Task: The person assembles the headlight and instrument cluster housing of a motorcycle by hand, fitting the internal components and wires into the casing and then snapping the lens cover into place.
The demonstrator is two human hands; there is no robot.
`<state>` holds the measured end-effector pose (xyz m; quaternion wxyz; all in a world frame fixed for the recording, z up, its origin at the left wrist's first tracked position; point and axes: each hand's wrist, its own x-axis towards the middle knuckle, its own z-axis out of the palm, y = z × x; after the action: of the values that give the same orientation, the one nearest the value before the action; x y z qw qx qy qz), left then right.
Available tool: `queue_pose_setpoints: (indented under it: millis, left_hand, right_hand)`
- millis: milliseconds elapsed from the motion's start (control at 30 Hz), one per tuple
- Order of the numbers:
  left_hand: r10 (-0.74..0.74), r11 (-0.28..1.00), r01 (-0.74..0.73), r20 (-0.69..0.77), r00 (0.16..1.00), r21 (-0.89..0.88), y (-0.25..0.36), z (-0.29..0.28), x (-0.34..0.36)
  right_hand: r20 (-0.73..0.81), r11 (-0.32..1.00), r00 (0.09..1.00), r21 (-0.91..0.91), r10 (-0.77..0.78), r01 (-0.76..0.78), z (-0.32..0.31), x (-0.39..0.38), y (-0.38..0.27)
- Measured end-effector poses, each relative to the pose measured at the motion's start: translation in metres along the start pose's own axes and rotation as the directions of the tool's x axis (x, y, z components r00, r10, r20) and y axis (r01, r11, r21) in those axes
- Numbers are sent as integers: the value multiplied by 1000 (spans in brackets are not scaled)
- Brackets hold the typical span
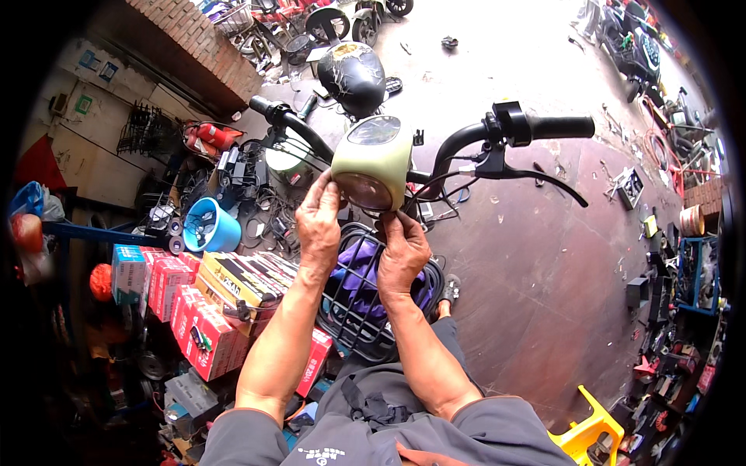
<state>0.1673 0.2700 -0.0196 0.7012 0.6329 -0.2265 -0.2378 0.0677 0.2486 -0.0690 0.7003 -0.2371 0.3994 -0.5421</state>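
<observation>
In front of me is the pale green headlight housing (398,163) of an electric bike, with a round lens facing me and an oval display on top. My left hand (318,225) grips the housing's lower left edge between thumb and fingers. Just under the lens, my right hand (402,252) is closed, its fingertips pinched at the lower rim; what they hold is too small to tell. Black handlebars (458,147) spread to both sides, with a brake lever (544,180) on the right. Below the hands hangs a black wire basket (353,299) holding purple cloth.
Behind the headlight is a worn black seat (351,76). On the left stand stacked cartons (206,330) and a blue bucket (212,225). A yellow plastic stool (590,431) is near me at the right; tools and parts line the right side, by a blue rack (695,272).
</observation>
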Motion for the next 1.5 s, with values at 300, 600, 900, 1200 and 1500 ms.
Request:
queue_pose_setpoints:
  millis: [300, 600, 900, 1200, 1500]
  left_hand:
    - [-80, 970, 85, 28, 996, -229, -22, -16, 4]
    - [-252, 697, 194, 17, 968, -691, -65, 3, -14]
    - [-73, 840, 5, -104, 992, -542, -69, 23, -22]
    - [109, 863, -230, -279, 954, -449, -80, 21, -9]
    - [46, 897, -104, -142, 989, -429, -77, 13, -23]
  right_hand:
    - [555, 470, 629, -419, -544, 777, 55, 4, -86]
    - [450, 287, 884, -870, 129, 401, 106, 128, -77]
    - [494, 79, 735, -850, 465, 521, 126, 167, -98]
    - [270, 192, 774, -962, 572, 193, 141, 152, -98]
    - [346, -5, 783, -914, 517, 406, 155, 143, -93]
